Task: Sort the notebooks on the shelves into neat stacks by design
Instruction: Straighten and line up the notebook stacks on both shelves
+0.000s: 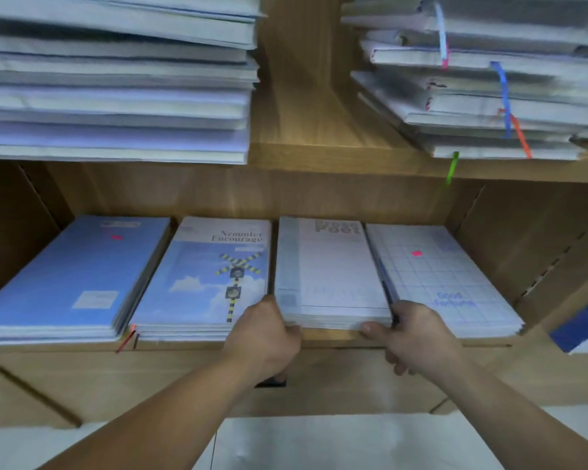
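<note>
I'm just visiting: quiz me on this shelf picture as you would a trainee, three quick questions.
1. True or false: the left hand and right hand grip the same stack.
2. Which stack is gripped? A plain blue; B sky cover; C white stack; D grid cover.
3. How many stacks lie on the lower shelf?
Key: 1 true; 2 C; 3 four.

Four notebook stacks [333, 273] lie flat, side by side
</note>
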A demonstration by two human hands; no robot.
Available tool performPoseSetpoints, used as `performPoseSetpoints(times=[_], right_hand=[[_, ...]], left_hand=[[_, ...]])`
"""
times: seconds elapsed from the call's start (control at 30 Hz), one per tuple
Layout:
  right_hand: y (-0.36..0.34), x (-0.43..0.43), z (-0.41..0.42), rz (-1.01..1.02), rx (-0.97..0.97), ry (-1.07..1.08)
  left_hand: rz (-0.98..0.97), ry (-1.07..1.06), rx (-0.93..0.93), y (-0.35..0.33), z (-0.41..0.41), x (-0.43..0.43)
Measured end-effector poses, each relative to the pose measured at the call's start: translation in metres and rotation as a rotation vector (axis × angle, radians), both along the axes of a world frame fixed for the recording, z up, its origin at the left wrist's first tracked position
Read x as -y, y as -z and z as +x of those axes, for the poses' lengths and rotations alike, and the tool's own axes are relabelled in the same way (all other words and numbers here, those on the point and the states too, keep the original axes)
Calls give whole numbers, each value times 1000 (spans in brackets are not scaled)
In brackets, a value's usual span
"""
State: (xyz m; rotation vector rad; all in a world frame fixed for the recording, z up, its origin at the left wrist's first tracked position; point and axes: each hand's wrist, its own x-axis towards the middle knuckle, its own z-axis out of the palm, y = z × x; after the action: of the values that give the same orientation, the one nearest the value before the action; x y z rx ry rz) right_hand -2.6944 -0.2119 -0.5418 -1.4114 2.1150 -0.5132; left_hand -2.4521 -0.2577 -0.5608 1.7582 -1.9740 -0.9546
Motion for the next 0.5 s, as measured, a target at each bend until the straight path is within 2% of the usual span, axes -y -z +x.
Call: performPoseSetpoints(times=[0.13, 0.37, 0.5], right_hand=[[3, 0, 3, 42, -2, 12], [3, -10, 9, 1, 165, 40], [6, -17, 5, 32, 110, 20]], left_hand=[[-8, 17, 25, 3, -4, -6], [1, -7, -110, -2, -5, -28], [-58, 12, 9, 0, -1, -38]])
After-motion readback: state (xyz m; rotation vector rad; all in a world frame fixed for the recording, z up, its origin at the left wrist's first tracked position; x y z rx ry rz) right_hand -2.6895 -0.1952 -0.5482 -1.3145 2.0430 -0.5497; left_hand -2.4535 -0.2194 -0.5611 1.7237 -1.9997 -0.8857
